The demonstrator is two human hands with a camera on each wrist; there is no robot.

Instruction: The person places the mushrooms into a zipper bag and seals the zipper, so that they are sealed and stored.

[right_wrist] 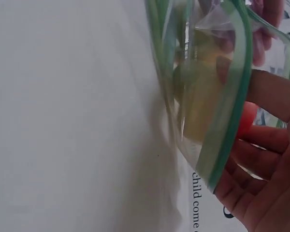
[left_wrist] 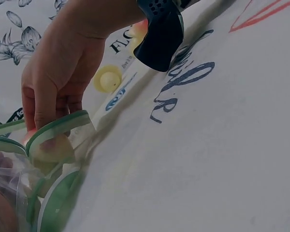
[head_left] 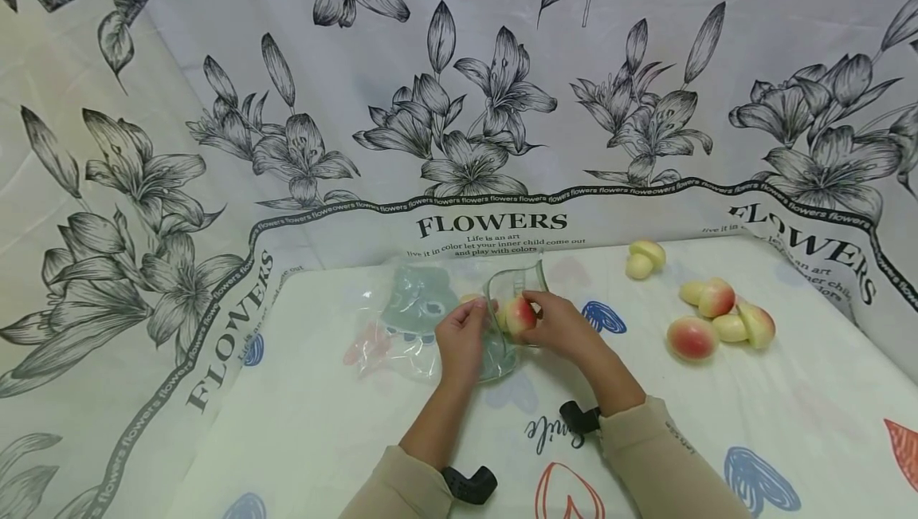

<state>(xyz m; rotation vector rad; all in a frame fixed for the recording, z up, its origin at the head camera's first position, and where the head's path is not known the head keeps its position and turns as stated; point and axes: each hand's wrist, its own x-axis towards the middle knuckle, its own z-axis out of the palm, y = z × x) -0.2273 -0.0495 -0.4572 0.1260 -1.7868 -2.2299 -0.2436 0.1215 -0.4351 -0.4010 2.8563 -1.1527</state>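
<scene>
My right hand pinches a red-and-yellow mushroom at the mouth of a clear zip bag. In the left wrist view this mushroom sits partly behind the plastic, with the right hand coming down on it from above. The bag's green zip edge curves open beside the right fingers in the right wrist view. With its fingertips at the opposite side of the mouth, my left hand grips the bag's edge. A pale green shape shows on the bag, which lies mostly flat to the left.
Several more mushrooms lie on the right of the white table cover: one pale mushroom at the back, and a close group with a red-topped mushroom in front. A flower-printed curtain hangs behind and along the sides.
</scene>
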